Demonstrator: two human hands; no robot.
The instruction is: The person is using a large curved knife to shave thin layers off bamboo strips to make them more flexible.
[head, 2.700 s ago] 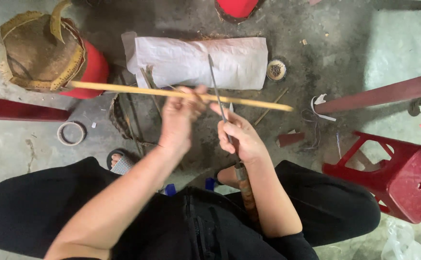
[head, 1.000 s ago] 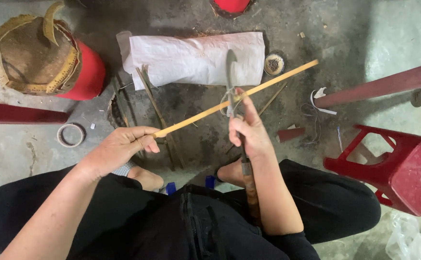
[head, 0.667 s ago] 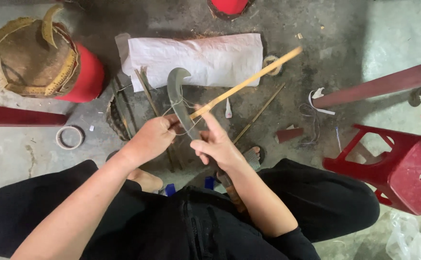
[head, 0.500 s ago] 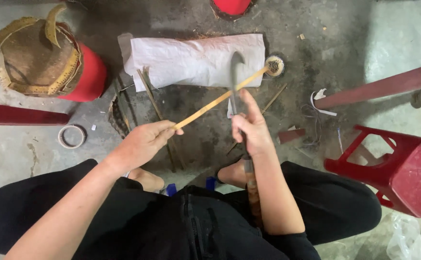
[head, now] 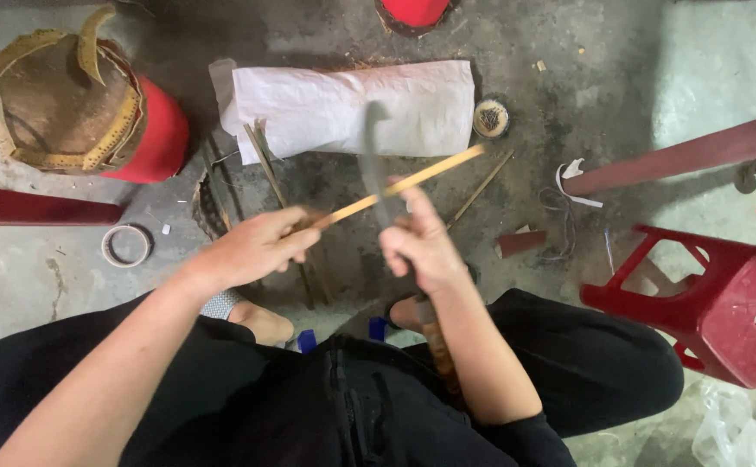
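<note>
The left hand (head: 252, 246) is clamped around the near end of a bamboo strip (head: 404, 183), whose far end now points toward the small round tin (head: 490, 118) at the right edge of the white sack (head: 352, 108). Half a second ago that tip lay over the tin; it has drawn back toward the body. The right hand (head: 421, 242) grips a curved knife (head: 371, 160), fingers closed on its handle, blade crossing the strip in front of the sack, suggesting another shaving stroke underway.
</note>
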